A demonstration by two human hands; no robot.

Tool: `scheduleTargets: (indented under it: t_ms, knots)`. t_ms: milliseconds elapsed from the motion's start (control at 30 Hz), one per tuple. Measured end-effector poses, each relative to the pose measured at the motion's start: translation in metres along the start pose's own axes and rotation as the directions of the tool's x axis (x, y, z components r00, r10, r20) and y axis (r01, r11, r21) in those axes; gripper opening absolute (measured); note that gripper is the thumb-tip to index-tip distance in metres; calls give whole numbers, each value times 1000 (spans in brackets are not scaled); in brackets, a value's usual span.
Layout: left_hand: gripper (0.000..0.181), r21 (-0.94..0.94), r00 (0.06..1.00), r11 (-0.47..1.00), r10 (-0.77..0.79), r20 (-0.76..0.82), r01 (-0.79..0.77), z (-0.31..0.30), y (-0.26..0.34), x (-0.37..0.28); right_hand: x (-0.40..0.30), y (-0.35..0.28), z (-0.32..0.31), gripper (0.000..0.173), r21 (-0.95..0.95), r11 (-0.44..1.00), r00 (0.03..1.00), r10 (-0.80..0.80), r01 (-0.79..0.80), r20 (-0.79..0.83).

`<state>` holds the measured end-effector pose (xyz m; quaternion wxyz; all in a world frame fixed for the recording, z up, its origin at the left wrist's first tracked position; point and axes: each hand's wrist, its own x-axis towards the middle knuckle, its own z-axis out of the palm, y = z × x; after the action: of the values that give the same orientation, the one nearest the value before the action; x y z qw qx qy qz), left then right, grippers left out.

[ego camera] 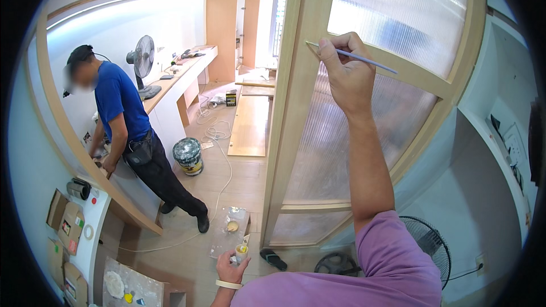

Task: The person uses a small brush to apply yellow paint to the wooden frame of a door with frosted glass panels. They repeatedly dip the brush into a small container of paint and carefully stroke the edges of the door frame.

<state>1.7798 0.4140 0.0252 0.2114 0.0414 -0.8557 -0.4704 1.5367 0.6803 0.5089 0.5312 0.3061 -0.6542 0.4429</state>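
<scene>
My right hand (350,62) pinches a thin paintbrush (369,62) with a pale violet handle. Its tip meets or nearly meets the wooden frame (303,106) of a door or partition panel, close to where a cross rail joins the upright. Ribbed translucent glass (396,13) fills the panels of this frame. Low down, my left hand (230,266) holds a small cup (242,252) with a flat stick or tool standing in it. A pale band (228,284) circles my left wrist. Just beyond the cup, a round tub of cream-coloured paste (232,226) rests on a stained low bench (222,241).
A co-worker (123,102) in a blue shirt bends over a counter at left. A paint bucket (188,156), a white cable (230,179) and a wooden board (248,125) occupy the floor. A slipper (273,259) and a fan (426,238) are near me. Cardboard (71,227) covers a left shelf.
</scene>
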Motion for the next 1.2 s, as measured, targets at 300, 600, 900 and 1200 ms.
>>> scheduleTargets:
  t_ms: [300,600,900,1200]
  knots:
    - [50,8,1000,1000,3,-5,-2,1,-1,0,0,-3,-3,26,-1,1000,999,17,-17,30]
    - [50,7,1000,1000,-13,-1,13,0,-1,-2,0,-5,-1,24,-28,1000,1000,13,-12,25]
    - [49,5,1000,1000,-1,-7,1,-1,-2,-3,0,-7,0,26,-13,1000,999,14,-14,33]
    - [49,15,999,999,-42,14,42,-6,9,-2,0,-3,-6,24,73,997,999,32,-35,44]
